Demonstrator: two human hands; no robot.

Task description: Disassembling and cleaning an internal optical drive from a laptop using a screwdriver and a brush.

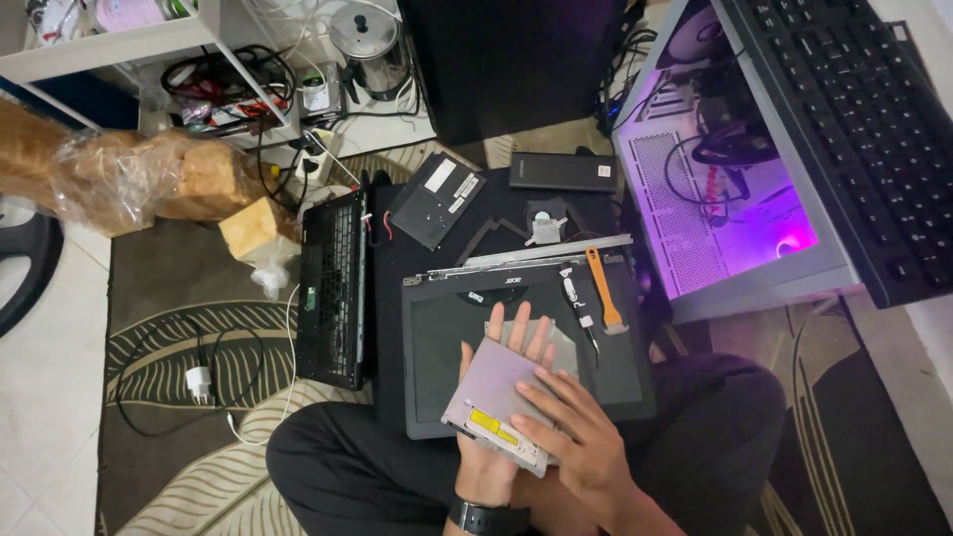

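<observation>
Slim grey metal optical drive with a yellow label (501,405) lies flat at 6 o'clock, cradled from below on the left hand (496,397), right hand (576,432) fingers pressed on top steadying it, above the dark laptop lid panel (437,337), orange plastic pry tool (603,288) at 1 o'clock

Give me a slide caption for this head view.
Both hands, left and right, hold a slim optical drive over a dismantled laptop.
</observation>
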